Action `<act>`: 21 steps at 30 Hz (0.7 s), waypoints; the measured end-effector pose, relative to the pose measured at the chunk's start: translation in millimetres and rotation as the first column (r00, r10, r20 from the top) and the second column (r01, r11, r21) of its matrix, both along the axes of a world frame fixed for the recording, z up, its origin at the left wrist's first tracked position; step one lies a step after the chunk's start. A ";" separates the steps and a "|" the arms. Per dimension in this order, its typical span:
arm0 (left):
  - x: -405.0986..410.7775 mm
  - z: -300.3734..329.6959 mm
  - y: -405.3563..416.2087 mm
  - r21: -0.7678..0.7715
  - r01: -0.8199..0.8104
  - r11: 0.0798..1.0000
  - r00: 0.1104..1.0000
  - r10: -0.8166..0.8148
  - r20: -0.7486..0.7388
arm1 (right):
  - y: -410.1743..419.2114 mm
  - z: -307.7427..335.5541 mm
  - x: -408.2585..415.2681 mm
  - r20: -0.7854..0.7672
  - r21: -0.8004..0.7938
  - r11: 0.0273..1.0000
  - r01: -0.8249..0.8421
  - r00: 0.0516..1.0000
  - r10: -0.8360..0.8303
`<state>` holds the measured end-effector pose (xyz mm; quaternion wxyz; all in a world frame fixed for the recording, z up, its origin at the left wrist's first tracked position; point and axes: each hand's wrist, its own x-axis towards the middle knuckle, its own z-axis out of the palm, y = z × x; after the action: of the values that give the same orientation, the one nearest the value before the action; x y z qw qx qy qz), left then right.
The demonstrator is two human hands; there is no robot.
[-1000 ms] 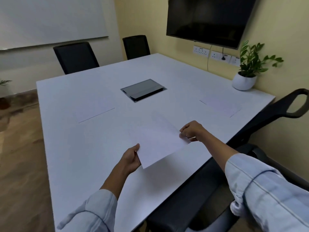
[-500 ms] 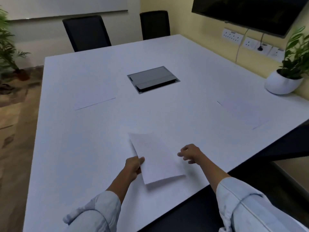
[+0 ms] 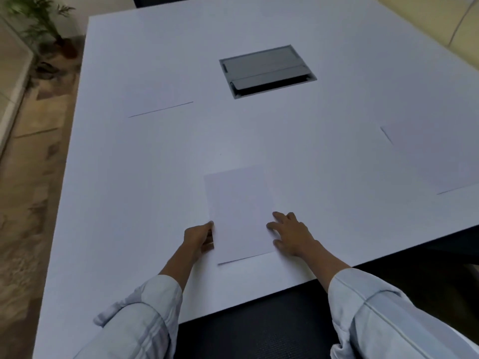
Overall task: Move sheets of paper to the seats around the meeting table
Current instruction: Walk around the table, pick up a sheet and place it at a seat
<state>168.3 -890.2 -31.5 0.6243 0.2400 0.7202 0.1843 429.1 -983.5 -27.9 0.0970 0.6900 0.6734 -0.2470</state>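
A white sheet of paper (image 3: 239, 216) lies on the white meeting table (image 3: 124, 203), close to the near edge and in front of a black chair (image 3: 259, 325). My left hand (image 3: 199, 238) pinches the sheet's left edge with curled fingers. My right hand (image 3: 291, 235) rests flat with spread fingers, its fingertips on the sheet's right edge, holding nothing. Two more sheets lie on the table, one far left (image 3: 158, 99) and one at the right (image 3: 435, 156).
A grey cable box (image 3: 267, 69) is set into the table's middle. A potted plant (image 3: 44, 19) stands on the wooden floor at the far left. The black chair is pushed against the near table edge between my arms.
The sheet came down from the air onto the table. My right hand let go of its corner and spread flat beside it. The view tilted down.
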 end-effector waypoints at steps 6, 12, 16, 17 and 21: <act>-26.1 -0.2 -10.2 0.342 0.546 0.765 0.751 -0.265 -0.605 | 1.3 -3.0 -2.2 0.036 0.027 0.999 -0.029 0.999 0.028; -28.7 -10.7 -29.4 0.033 0.967 0.251 0.181 -0.594 -0.784 | 0.8 1.4 -5.9 0.077 -0.059 0.995 -0.076 0.994 0.080; -24.2 -15.3 -35.5 -0.085 0.984 0.154 0.033 -0.638 -0.770 | 1.4 11.8 -3.8 0.068 -0.124 0.990 -0.060 0.995 0.069; -24.4 -15.5 -35.7 -0.104 0.987 0.126 0.001 -0.642 -0.767 | 1.6 15.2 -3.4 0.076 -0.141 0.989 -0.053 0.995 0.064; -27.6 -11.9 -35.7 -0.168 0.986 -0.015 -0.135 -0.662 -0.737 | 1.6 26.2 -6.8 0.150 -0.214 0.976 -0.047 0.985 0.080</act>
<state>140.7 -925.9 -43.4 0.2040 0.8417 0.4500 -0.2176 422.4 -982.0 -1.6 0.2302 0.6714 0.6556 -0.2579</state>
